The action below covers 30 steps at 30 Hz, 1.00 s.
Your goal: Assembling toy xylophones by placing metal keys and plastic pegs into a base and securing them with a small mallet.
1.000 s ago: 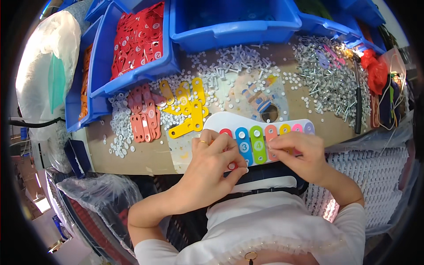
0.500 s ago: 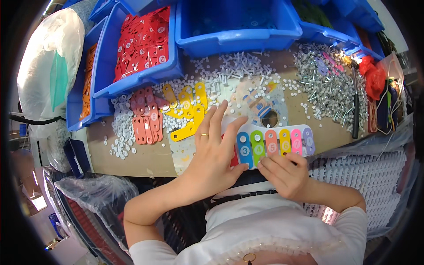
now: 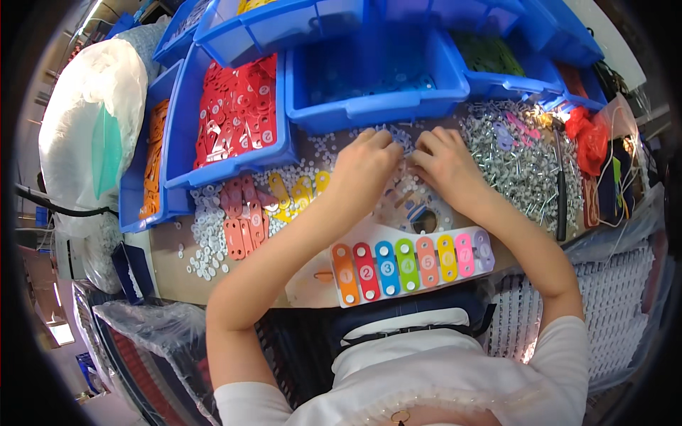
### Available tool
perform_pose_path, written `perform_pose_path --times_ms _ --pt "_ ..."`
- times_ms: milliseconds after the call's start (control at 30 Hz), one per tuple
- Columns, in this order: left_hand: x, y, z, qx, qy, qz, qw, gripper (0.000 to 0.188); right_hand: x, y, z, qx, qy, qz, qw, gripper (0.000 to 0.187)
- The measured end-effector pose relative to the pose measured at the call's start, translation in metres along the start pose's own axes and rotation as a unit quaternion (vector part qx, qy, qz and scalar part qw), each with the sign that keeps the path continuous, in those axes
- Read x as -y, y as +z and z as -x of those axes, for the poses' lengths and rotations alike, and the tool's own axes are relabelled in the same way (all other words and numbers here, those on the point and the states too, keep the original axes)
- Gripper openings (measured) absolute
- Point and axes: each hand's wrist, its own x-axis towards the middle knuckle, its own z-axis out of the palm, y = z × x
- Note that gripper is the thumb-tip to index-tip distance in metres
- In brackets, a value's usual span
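A toy xylophone (image 3: 426,263) with a white base and several coloured bars lies at the table's near edge. White pegs sit in the ends of the left-hand bars. Beyond it, both my hands reach into a pile of small white plastic pegs (image 3: 400,135) in front of the middle blue bin. My left hand (image 3: 364,169) has its fingers curled down among the pegs. Just to its right, my right hand (image 3: 449,165) is likewise curled, fingertips at the pegs. Whatever is between the fingertips of either hand is too small or hidden to make out.
Blue bins hold red bars (image 3: 238,113), orange bars (image 3: 154,160) and other parts. Loose pink bars (image 3: 244,220) and yellow bars (image 3: 302,188) lie left, beside white washers (image 3: 206,231). At right are a heap of metal screws (image 3: 511,167) and a black-handled tool (image 3: 561,202).
Both hands have left the xylophone and moved forward to the white pegs, their fingers now curled. The orange and red bars at the xylophone's left end are uncovered.
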Motion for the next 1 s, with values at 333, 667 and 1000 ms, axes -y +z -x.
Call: perform_pose_path --times_ms 333,667,1000 --pt "-0.006 -0.004 0.009 0.007 -0.019 0.109 0.994 0.012 0.022 -0.051 0.046 -0.031 0.226 -0.268 0.936 0.013" --pt "-0.025 -0.024 0.028 0.084 -0.012 -0.011 0.996 0.03 0.063 -0.07 0.077 0.008 0.179 -0.262 0.948 0.017" --pt "-0.041 -0.038 0.05 -0.024 -0.156 0.254 0.954 0.021 0.078 -0.055 0.092 -0.044 0.022 -0.071 0.996 0.025"
